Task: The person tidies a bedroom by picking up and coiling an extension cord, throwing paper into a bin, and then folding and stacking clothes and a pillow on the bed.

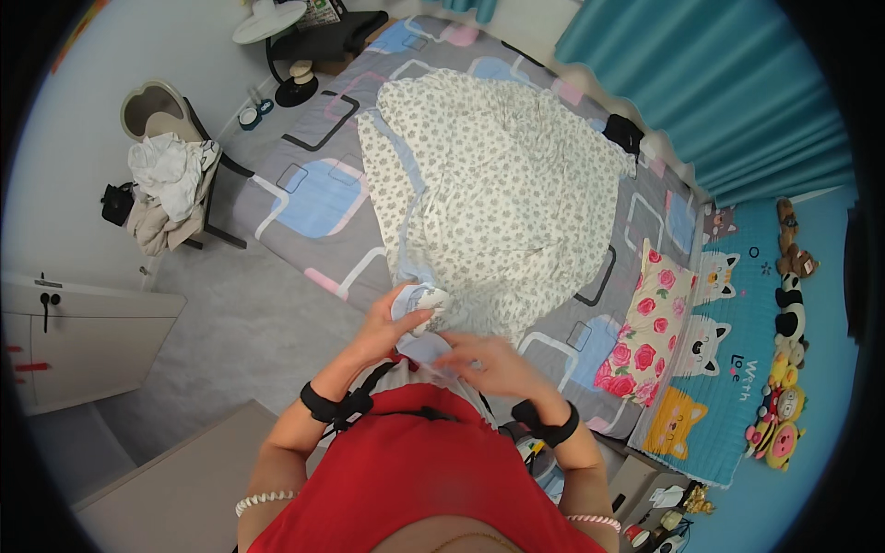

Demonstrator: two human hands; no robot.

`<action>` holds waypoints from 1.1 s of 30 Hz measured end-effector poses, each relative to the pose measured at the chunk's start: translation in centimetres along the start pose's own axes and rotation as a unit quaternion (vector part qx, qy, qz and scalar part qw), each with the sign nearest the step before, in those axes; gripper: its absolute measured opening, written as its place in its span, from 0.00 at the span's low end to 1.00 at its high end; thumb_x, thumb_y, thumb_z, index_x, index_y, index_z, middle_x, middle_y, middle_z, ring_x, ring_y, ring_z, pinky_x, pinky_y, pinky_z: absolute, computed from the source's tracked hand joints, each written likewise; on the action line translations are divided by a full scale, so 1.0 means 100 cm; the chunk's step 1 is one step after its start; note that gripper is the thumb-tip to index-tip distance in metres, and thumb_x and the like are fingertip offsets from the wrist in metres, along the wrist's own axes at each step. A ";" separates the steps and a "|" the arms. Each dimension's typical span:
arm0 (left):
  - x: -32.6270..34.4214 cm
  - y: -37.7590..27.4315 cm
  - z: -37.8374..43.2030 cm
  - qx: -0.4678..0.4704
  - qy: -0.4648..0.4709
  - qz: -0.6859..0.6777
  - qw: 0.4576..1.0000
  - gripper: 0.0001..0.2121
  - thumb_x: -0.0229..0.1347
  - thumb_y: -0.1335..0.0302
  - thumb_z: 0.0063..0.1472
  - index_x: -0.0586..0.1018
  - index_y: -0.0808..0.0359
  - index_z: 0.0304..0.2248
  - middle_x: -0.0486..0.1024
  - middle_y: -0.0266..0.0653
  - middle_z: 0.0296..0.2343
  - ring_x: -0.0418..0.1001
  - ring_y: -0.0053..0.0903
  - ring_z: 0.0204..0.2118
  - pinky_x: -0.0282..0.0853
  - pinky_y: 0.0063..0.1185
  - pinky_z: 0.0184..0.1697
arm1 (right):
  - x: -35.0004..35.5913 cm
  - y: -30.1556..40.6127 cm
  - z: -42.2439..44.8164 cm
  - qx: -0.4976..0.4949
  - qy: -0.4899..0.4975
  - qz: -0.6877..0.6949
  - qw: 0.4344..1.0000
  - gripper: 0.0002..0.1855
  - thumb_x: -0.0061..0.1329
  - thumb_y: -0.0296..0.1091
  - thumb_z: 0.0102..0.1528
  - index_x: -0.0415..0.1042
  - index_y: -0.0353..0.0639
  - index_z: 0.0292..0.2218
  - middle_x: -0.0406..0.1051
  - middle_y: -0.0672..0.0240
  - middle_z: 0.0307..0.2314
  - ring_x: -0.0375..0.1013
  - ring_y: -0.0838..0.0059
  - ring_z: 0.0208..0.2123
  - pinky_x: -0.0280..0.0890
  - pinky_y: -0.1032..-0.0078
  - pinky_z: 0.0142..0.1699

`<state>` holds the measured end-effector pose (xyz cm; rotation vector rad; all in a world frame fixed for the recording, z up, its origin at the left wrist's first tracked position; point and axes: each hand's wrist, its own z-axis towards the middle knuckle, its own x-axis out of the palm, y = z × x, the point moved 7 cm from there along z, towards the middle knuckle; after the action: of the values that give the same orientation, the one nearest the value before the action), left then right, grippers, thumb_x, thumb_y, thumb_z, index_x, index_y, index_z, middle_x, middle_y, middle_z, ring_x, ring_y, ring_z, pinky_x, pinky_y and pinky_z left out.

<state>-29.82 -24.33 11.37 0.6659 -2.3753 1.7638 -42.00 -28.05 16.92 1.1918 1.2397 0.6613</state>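
A white quilt cover with a small grey flower print lies spread and wrinkled over the bed. Along its left side runs a pale blue strip of fabric, which leads down to my hands. My left hand grips a bunched end of the cover, thumb on top, with the light blue side and the printed side both showing. Close by on the right, my right hand is blurred, its fingertips at the loose light blue fabric below the bunch. Whether those fingers hold the fabric is unclear.
The bed's patterned grey sheet surrounds the cover. A rose-print pillow rests near the padded headboard, below several plush toys. A chair with clothes stands left, a door beyond. A black cloth lies by the curtain.
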 end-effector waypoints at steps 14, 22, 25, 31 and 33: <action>0.018 -0.020 -0.023 -0.109 0.122 -0.084 0.983 0.18 0.52 0.79 0.50 0.63 0.68 0.42 0.67 0.33 0.35 0.64 0.15 0.37 0.61 0.15 0.38 | -0.031 -0.019 -0.001 0.121 -0.086 0.147 0.978 0.11 0.46 0.25 0.44 0.67 0.36 0.33 0.69 0.68 0.24 0.66 0.84 0.27 0.61 0.84 0.32; 0.019 -0.021 -0.021 -0.085 0.088 -0.063 0.990 0.14 0.48 0.80 0.52 0.67 0.71 0.39 0.69 0.35 0.33 0.67 0.15 0.34 0.64 0.13 0.34 | -0.025 0.021 0.015 0.059 0.089 -0.041 0.993 0.10 0.46 0.28 0.43 0.69 0.39 0.32 0.69 0.62 0.20 0.68 0.73 0.21 0.61 0.80 0.29; 0.016 -0.013 -0.022 -0.070 0.039 -0.053 0.995 0.10 0.49 0.79 0.52 0.70 0.72 0.36 0.70 0.35 0.31 0.68 0.14 0.32 0.63 0.11 0.34 | -0.024 0.016 0.024 0.082 0.046 -0.044 0.995 0.09 0.47 0.30 0.43 0.70 0.40 0.29 0.67 0.60 0.16 0.67 0.68 0.18 0.61 0.78 0.26; 0.006 -0.001 -0.028 -0.012 0.033 -0.111 0.993 0.10 0.51 0.79 0.50 0.70 0.71 0.34 0.70 0.31 0.29 0.66 0.13 0.29 0.62 0.12 0.31 | -0.020 0.003 0.023 0.128 0.042 -0.025 0.991 0.10 0.48 0.32 0.42 0.70 0.39 0.29 0.68 0.60 0.16 0.69 0.70 0.19 0.61 0.79 0.26; 0.018 -0.017 -0.039 0.067 -0.013 0.023 0.997 0.12 0.53 0.78 0.49 0.69 0.69 0.35 0.70 0.31 0.28 0.66 0.13 0.29 0.62 0.13 0.32 | -0.022 0.001 0.025 0.112 0.008 -0.027 0.993 0.11 0.48 0.32 0.42 0.70 0.39 0.30 0.69 0.61 0.17 0.69 0.72 0.19 0.61 0.79 0.26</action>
<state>-31.44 -21.61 14.70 0.6585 -2.3228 1.9592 -40.17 -30.79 17.58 1.3345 1.3811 0.5022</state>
